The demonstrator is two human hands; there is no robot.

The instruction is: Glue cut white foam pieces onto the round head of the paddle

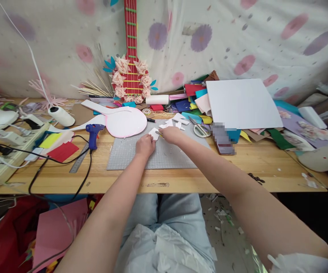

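Centrally in the head view, both bare hands work above a gray cutting mat. The left hand is curled, gripping the near edge of a small white piece, which lies over the mat between the two hands. The right hand is closed around a slim tool, its tip at that piece; the tool is mostly hidden, so its exact kind cannot be told. White offcuts crowd the mat just beyond the right hand, which partly covers them, and scissors with pale handles lie to their right. A white paddle-shaped cutout with a pink edge overlaps the mat's far left corner, with a black pen near its right end. Left of the mat are a blue glue gun, a metal ruler, a red sheet and a power strip, black cables looping among them. Farther back, a red guitar model ringed with pink paper flowers stands by the patterned curtain. To the right, a large white board rests over colored sheets, a pixelated object near its lower left corner.
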